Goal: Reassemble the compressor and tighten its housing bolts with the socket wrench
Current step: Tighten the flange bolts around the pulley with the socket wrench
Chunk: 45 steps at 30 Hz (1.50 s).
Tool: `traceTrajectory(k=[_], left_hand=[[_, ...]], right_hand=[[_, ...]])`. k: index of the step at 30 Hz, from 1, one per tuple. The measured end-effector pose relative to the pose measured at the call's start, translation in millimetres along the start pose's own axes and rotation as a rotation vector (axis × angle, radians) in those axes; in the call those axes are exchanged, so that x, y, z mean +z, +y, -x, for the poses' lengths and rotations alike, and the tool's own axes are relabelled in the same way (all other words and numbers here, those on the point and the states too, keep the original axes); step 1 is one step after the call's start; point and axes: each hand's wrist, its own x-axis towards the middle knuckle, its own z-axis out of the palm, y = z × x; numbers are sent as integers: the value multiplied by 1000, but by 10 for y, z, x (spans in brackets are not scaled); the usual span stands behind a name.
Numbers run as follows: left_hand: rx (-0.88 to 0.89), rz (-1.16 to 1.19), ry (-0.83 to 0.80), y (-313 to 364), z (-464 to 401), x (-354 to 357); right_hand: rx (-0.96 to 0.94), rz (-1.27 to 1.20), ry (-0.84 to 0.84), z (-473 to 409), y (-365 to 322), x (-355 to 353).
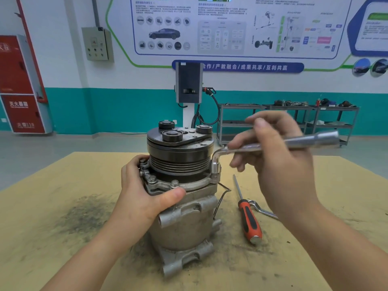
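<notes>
standing upright mid-counter (52, 206), compressor (184, 206) braced by left hand (144, 194) curled around its housing flange against turning, right hand (279, 164) grip closed on socket wrench (273, 145) seated on the right-side bolt (214, 175).

Two bare forearms came up from the bottom edge of the view, and no sleeve, cuff, glove, watch, strap or ring showed on either. The left hand (144, 194) was uncovered from wrist to fingertips, with a short, plainly trimmed thumbnail showing and no polish on it. The right hand (279, 164) was likewise uncovered, its fingernails short and unpainted, though they looked a little blurred. No clothing reached into the frame, so what was worn above the forearms could not be told.
</notes>
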Motion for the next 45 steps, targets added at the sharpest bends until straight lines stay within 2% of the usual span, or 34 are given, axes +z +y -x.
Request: traceTrajectory(k=[3,7,25,40,45], left_hand=[[-2,-6,-12,-6,3,-6],[5,1,-6,4,3,-7],[19,22,19,-42,-20,6],[15,8,22,-81,-35,13],[-1,-36,21,-86,-38,-4]], right_hand=[[139,-187,110,-100,-9,-80],[271,-289,162,-145,30,-114],[698,-492,84,-189,198,-150],[731,-518,107,-236,256,-169],[653,-489,69,-225,256,-157]])
